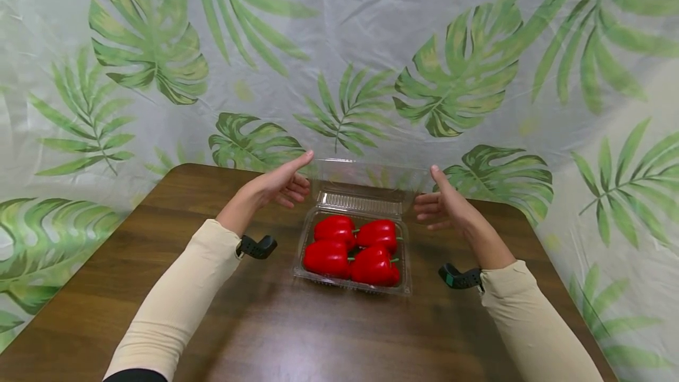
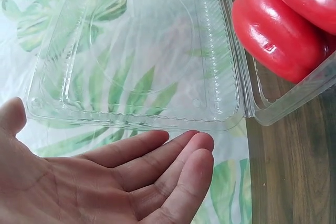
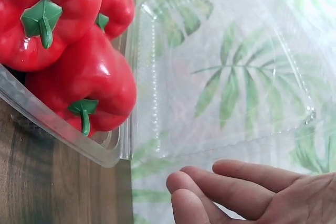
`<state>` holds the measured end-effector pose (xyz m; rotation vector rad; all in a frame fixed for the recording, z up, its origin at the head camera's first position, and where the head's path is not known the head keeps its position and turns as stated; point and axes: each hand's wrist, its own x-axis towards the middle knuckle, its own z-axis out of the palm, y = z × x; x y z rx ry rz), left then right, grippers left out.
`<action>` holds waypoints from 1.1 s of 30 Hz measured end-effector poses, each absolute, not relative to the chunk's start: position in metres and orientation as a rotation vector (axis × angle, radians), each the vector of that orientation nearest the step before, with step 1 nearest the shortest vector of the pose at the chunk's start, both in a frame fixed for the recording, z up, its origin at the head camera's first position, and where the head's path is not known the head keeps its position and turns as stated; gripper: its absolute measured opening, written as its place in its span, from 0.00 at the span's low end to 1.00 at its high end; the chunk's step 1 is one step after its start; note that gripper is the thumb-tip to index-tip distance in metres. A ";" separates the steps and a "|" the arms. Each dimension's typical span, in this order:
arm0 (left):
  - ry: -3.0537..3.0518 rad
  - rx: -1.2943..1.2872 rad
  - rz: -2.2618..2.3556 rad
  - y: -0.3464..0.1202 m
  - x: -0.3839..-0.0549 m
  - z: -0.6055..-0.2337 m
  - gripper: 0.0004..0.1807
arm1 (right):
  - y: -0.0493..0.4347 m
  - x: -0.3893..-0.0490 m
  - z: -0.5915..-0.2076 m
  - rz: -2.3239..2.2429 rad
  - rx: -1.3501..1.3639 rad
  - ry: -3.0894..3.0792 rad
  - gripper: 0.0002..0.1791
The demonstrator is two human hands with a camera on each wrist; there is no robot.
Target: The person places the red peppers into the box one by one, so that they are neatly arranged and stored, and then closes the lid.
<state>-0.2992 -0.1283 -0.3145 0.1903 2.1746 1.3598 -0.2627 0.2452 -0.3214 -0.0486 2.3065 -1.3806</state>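
A clear plastic clamshell box (image 1: 299,270) stands on the wooden table with several red bell peppers (image 1: 329,258) in its base. Its see-through lid (image 1: 366,175) is raised upright at the back. My left hand (image 1: 281,184) is beside the lid's left edge, palm inward and fingers extended. On the other side, my right hand (image 1: 448,205) faces it with thumb up and fingers extended. Both wrist views show the lid (image 2: 142,51) close to the fingertips, and neither hand grips it. Green stems (image 3: 84,108) show on the peppers in the right wrist view.
The brown table (image 1: 318,335) reaches back to a hanging cloth (image 1: 350,34) printed with green leaves. Dark bands with small black devices (image 1: 257,247) are worn at both wrists, over cream sleeves.
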 end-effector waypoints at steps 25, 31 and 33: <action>2.132 0.487 1.412 -0.138 -0.280 -0.335 0.44 | 0.257 -0.238 -0.339 -1.414 -0.328 2.373 0.51; 2.126 0.550 1.435 -0.144 -0.272 -0.349 0.39 | 0.260 -0.224 -0.351 -1.457 -0.449 2.383 0.43; 2.132 0.584 1.432 -0.146 -0.268 -0.353 0.38 | 0.262 -0.219 -0.356 -1.471 -0.485 2.393 0.40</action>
